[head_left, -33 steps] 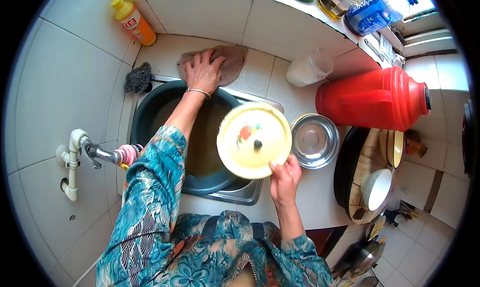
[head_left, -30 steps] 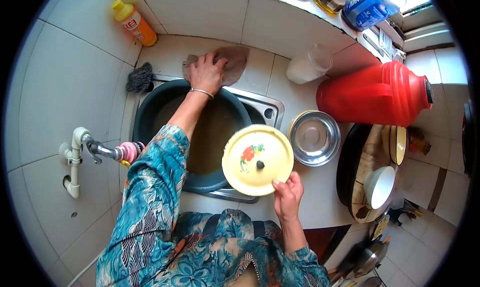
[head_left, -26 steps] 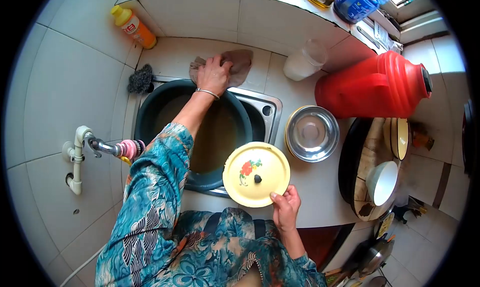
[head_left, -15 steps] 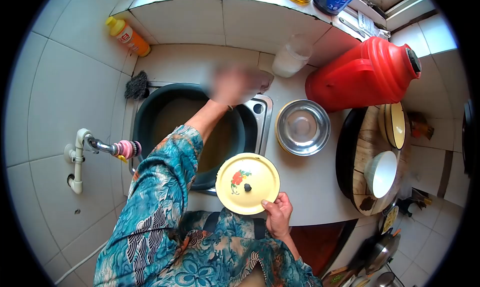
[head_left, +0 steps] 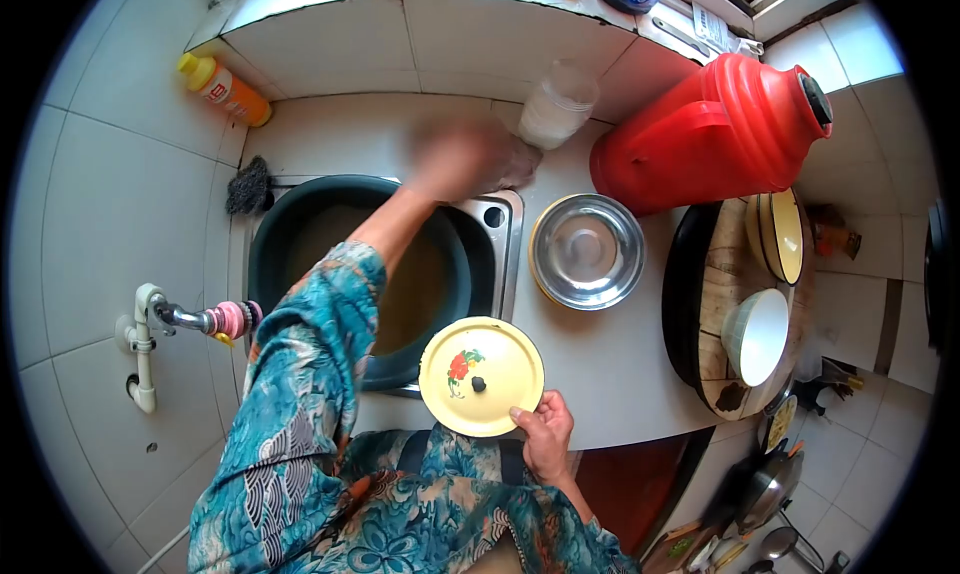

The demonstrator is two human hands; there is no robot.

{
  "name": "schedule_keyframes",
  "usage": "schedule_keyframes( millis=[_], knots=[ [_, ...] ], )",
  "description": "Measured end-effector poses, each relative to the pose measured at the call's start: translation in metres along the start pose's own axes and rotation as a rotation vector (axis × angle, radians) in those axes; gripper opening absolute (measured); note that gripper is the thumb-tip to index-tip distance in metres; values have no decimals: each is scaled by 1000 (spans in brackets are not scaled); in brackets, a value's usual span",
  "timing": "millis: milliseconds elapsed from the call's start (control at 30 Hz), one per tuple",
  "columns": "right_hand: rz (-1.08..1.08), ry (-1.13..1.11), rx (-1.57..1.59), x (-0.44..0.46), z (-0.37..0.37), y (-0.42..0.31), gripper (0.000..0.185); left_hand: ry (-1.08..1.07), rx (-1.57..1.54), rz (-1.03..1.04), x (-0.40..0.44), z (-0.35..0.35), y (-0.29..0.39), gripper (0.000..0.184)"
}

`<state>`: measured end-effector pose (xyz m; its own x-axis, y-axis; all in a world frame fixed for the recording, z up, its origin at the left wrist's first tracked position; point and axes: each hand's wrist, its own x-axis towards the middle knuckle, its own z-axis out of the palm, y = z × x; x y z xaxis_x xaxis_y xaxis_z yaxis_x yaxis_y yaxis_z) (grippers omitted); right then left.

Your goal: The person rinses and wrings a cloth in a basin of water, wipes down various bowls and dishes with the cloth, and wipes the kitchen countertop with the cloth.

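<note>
A round yellow lid (head_left: pixel 500 349) with a red flower and a black knob is held by its right edge in my right hand (head_left: pixel 547 436), thumb on top. My left hand (head_left: pixel 458 158), smeared by motion, is on the counter behind the sink, over a grey-brown cloth (head_left: pixel 518 166) that shows at its right side. Its fingers cannot be made out. Below my left forearm a dark basin (head_left: pixel 262 264) of murky water sits in the steel sink (head_left: pixel 508 236). A steel bowl (head_left: pixel 588 252) stands on the counter, right of the sink.
A red thermos (head_left: pixel 700 139) and a clear jar (head_left: pixel 556 106) stand at the back right. A white bowl (head_left: pixel 757 337) rests on a wooden board (head_left: pixel 722 274) at the right. On the left are the faucet (head_left: pixel 190 319), a scourer (head_left: pixel 248 186) and an orange bottle (head_left: pixel 228 91).
My left hand has wiped rightward along the back counter with the cloth. My right hand has lowered the yellow lid toward my body, still gripping it. The view has shifted somewhat.
</note>
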<state>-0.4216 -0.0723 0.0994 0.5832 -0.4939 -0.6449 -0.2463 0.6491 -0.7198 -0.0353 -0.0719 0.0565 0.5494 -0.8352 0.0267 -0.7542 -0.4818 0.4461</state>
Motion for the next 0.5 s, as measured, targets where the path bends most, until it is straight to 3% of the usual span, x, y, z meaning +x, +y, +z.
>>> schedule_keyframes(
  millis=[100, 200, 333, 467, 500],
  knots=[
    [-9, 3, 22, 1, -4, 4, 23, -113, 84, -65, 6, -6, 39, 39],
    [9, 3, 42, 1, -3, 3, 23, -180, 52, 48, 3, -16, 49, 40],
    [-1, -17, 25, 0, -5, 0, 23, -117, 229, 131, 7, 35, 26, 30],
    [-7, -10, 11, -5, -8, -4, 23, -194, 73, 108, 20, 30, 33, 25],
    [-3, -4, 14, -7, -7, -1, 23, -132, -21, 182, 20, 30, 34, 23]
  ],
)
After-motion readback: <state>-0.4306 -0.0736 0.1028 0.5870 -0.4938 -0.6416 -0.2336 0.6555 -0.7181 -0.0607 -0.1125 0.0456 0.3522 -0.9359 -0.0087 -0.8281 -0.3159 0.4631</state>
